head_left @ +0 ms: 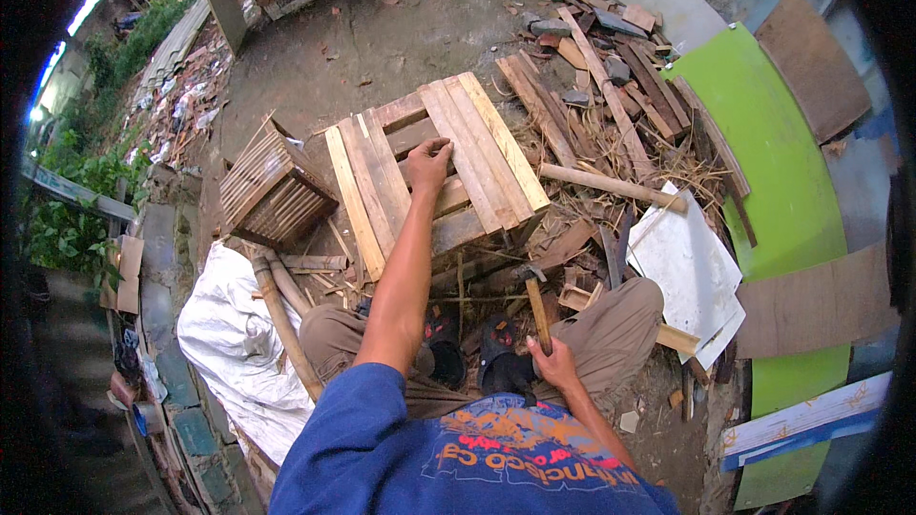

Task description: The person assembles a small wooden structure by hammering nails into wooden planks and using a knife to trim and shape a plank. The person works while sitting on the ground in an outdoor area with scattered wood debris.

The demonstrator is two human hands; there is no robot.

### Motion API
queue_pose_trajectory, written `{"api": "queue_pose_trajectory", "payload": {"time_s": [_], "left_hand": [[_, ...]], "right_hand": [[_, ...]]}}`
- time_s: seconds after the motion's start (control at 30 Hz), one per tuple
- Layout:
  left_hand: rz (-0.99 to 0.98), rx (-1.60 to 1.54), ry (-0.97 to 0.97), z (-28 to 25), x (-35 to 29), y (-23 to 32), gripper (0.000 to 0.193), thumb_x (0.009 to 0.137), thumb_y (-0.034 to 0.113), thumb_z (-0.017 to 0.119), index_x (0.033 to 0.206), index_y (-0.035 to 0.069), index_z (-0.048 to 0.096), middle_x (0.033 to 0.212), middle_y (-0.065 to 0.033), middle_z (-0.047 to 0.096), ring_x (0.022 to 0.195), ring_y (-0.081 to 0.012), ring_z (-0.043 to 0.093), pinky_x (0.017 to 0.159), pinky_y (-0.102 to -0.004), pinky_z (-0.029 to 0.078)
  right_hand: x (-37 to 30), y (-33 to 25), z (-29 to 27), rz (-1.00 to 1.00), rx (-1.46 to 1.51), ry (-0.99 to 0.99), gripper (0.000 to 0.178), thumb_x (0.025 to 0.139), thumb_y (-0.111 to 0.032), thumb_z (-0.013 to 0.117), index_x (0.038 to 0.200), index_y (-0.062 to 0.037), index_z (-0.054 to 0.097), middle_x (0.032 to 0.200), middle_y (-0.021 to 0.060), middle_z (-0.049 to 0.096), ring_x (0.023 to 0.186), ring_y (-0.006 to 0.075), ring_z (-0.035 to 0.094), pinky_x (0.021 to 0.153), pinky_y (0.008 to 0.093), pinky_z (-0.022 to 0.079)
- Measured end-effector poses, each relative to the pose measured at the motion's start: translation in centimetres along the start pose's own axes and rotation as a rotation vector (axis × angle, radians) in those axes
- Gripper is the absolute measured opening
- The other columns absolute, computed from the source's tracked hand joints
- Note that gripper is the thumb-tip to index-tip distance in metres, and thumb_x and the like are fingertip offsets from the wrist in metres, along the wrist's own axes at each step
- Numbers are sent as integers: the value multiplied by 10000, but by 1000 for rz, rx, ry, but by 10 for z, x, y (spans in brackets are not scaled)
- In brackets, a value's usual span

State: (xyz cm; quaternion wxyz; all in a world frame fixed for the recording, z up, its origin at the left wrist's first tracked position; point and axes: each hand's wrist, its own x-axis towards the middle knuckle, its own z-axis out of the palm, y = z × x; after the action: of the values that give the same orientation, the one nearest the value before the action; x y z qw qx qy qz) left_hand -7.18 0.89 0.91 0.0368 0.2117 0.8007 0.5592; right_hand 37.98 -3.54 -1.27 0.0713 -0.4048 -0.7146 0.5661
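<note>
Your left hand [428, 167]: fingers curled, fingertips drawn in toward the thumb, at the top of the slatted wooden crate [469, 153]; cannot tell whether anything small is pinched there. Your right hand [553, 365]: closed round the lower handle of the hammer [540, 315], head pointing away from you. The crate lies below your left hand and ahead of your right; pale slats run along both its sides, with gaps showing darker boards between. Left of your left hand: a smaller slatted box [277, 183], tilted. Nearer you on that side: a white sack [239, 334]. Right of your right hand: a white sheet [689, 277]. Farther out, beyond that sheet: a green panel [787, 143].
</note>
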Motion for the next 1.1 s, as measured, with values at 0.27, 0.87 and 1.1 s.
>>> {"api": "queue_pose_trajectory", "payload": {"time_s": [0.27, 0.87, 1.1], "left_hand": [[12, -41, -13, 7, -3, 3, 227, 815, 213, 753, 984, 63, 770, 849, -99, 753, 744, -166, 707, 706, -306, 548], [136, 80, 23, 6, -8, 8, 174, 842, 173, 724, 948, 35, 726, 896, -149, 707, 757, -257, 690, 716, -368, 545], [145, 70, 7, 5, -6, 5, 172, 846, 181, 720, 923, 28, 721, 909, -150, 702, 792, -284, 689, 738, -381, 540]], "right_hand": [[0, -8, -2, -88, 45, -12, 357, 947, -344, 673, 862, -5, 601, 641, -18, 481, 607, 91, 430, 544, 316, 387], [133, -175, 13, -388, -125, 118, 452, 1002, -397, 523, 949, 44, 607, 764, 293, 633, 778, 491, 631, 654, 505, 482], [198, -190, 32, -391, -254, 156, 521, 1011, -413, 508, 869, 80, 597, 741, 336, 592, 786, 522, 613, 671, 518, 469]]}}
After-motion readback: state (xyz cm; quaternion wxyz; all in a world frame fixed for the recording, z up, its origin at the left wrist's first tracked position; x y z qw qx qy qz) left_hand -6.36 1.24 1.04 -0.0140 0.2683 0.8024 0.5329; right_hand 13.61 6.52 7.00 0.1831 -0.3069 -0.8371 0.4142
